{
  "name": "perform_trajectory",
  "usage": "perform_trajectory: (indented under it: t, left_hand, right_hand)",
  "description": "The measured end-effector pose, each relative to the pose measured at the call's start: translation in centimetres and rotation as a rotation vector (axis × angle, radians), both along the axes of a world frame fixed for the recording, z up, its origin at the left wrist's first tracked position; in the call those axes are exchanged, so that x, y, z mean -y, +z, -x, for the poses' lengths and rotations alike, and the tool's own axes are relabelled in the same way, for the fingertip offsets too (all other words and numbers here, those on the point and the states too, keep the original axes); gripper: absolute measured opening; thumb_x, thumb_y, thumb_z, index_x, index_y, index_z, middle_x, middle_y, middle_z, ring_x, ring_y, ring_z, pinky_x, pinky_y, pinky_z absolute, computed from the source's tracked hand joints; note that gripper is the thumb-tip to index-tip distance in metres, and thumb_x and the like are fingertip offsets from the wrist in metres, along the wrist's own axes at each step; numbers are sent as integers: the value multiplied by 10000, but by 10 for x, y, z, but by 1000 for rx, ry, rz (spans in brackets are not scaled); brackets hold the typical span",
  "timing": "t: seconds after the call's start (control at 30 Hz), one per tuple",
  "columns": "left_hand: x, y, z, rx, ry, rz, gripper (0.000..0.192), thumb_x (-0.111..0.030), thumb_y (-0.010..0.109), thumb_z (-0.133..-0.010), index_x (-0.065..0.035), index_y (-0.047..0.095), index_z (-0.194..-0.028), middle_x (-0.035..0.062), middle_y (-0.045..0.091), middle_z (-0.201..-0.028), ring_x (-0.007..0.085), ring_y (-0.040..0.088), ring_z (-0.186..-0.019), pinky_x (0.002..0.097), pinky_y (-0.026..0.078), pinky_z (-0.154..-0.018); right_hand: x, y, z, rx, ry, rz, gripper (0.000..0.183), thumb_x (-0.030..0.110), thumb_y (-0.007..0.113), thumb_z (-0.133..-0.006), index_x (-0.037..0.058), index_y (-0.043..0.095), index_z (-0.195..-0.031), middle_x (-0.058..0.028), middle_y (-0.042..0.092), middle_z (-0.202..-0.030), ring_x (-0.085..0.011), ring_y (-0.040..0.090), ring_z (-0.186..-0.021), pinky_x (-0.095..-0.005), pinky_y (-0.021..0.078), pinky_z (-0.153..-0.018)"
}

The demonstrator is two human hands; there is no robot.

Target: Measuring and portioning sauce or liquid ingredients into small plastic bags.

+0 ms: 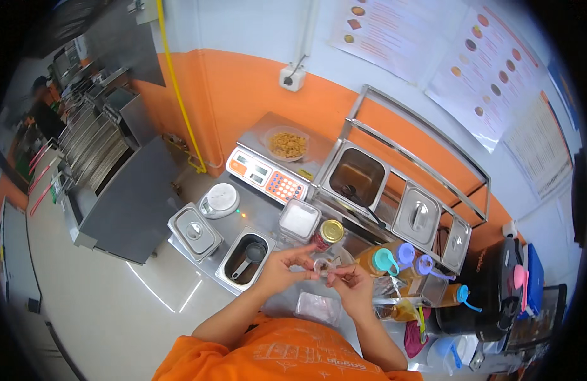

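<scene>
Between my two hands is a small clear plastic cup or bag (323,267) with something brownish inside; its exact form is hard to make out. My left hand (288,269) pinches its left side between thumb and fingers. On the other side, the fingertips of my right hand (352,287) grip it too. Just beyond stands a tin can with a gold lid (332,231), beside a square clear tub of white powder or grains (299,219). Nearer my body, a stack of clear plastic bags (318,307) lies on the steel counter (280,305).
To the left are a steel pan with a black measuring scoop (254,253), a lidded steel pan (194,231) and a small round scale (220,199). A larger scale (267,172) bears a bowl of yellowish pieces (288,145). Squeeze bottles (385,261) crowd the right, near a black appliance (479,290).
</scene>
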State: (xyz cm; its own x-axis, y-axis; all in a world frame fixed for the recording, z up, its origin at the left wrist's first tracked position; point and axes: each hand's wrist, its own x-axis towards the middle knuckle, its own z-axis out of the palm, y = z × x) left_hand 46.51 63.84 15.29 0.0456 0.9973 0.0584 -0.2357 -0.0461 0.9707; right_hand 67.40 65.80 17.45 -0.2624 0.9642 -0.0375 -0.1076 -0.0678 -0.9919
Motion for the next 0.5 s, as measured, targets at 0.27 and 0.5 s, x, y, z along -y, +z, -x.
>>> perform_trajectory:
  t: [0.27,0.5]
  left_hand:
    - [18,14,25,-216,-197,83,345,-13,844,-752,-15,757,-1085,66,751,-892,103,680,-831,275,536,-786]
    - [8,17,24,-150,-221,135,269,22,808,-773,-1,760,-1037,65,738,-877,104,672,-811,267,533,-749]
  right_hand:
    - [5,-23,-9,56,215,239,265,47,690,-933,-39,617,-1172,-99,700,-970,-174,699,-805,-291,586,-717]
    - [-5,-29,1,111,249,250,220,53,695,-928,-45,676,-1124,-96,711,-922,-143,679,-762,-263,559,-673]
